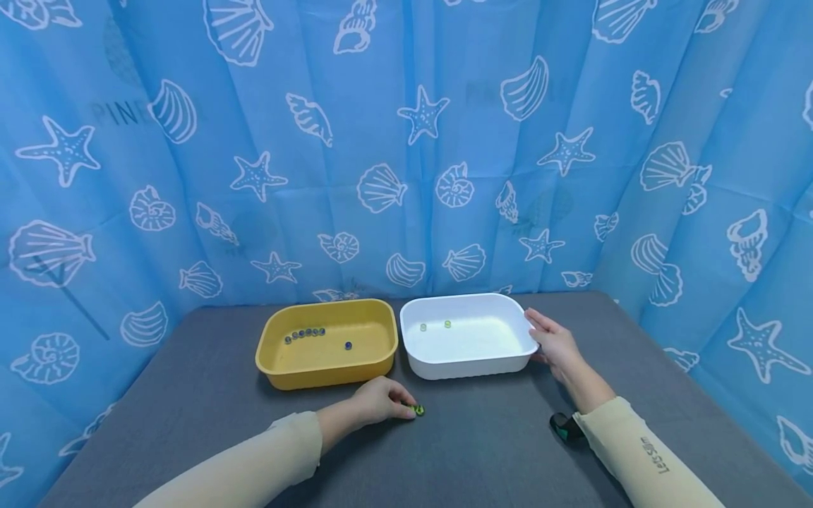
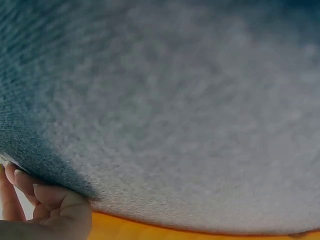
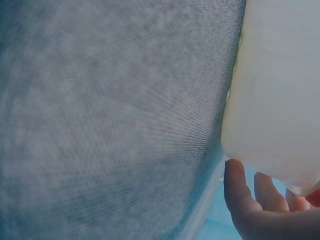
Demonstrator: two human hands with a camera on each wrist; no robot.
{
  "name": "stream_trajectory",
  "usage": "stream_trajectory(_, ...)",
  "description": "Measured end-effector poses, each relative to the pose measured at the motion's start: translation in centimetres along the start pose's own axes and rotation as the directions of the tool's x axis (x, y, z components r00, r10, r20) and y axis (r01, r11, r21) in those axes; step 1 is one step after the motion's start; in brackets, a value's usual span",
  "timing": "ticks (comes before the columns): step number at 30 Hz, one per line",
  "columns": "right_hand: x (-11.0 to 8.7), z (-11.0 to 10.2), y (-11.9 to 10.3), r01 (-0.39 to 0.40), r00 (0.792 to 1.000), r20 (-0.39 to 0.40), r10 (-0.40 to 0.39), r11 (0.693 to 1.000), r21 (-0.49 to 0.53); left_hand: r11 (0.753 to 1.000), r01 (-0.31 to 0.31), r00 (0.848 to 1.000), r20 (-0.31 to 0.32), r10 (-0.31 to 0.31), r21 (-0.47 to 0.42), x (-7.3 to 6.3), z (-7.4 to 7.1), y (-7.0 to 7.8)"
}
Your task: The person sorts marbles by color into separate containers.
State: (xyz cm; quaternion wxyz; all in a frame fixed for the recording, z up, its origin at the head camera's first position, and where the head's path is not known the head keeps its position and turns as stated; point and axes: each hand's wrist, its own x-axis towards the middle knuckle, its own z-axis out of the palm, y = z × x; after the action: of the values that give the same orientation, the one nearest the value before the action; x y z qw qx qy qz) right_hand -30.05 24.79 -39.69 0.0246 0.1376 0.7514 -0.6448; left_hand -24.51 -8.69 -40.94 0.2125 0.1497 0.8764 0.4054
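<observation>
Low over the table, my left hand (image 1: 381,400) pinches at a small yellow-green glass piece (image 1: 420,410) with thumb and fingertips. A second such piece is partly hidden by the fingers. In the left wrist view the fingers (image 2: 52,197) are curled close to the cloth, the piece out of sight. My right hand (image 1: 555,343) grips the right end of the white basin (image 1: 470,370) at its rim. The right wrist view has the fingers (image 3: 237,187) around the basin's lower corner. Inside the white basin lie two pale yellow-green pieces (image 1: 447,324).
Left of the white basin stands a yellow basin (image 1: 327,377) with several dark blue pieces (image 1: 308,332) in a row and one apart (image 1: 348,346). A black strap-like object (image 1: 565,427) lies beside the right sleeve. Behind the grey table (image 1: 470,451) hangs a blue shell-patterned curtain (image 1: 406,212).
</observation>
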Motion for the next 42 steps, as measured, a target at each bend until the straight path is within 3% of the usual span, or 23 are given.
stream_trajectory(7, 0.0, -0.1, 0.2, 0.002, 1.0, -0.005, -0.002, 1.0, -0.006, 0.996, -0.03, 0.999, 0.028, 0.033, -0.086, -0.2, -0.2, -0.4)
stream_trajectory(12, 0.0, 0.0, 0.3, -0.009, 1.0, -0.009, 0.009, 1.0, -0.003, 0.99, -0.047, 0.999, 0.009, 0.049, -0.131, -0.4, -0.5, 0.0)
stream_trajectory(28, -0.1, -0.1, 0.0, -0.004, 1.0, 0.013, 0.004, 1.0, -0.003, 0.976, -0.108, 0.991, -0.097, 0.09, -0.191, -0.1, -1.6, 2.6)
stream_trajectory(42, -0.1, -0.1, 0.1, -0.005, 1.0, 0.014, 0.005, 1.0, 0.004, 0.95, -0.145, 0.964, -0.255, 0.073, -0.276, 2.1, -1.4, 5.1)
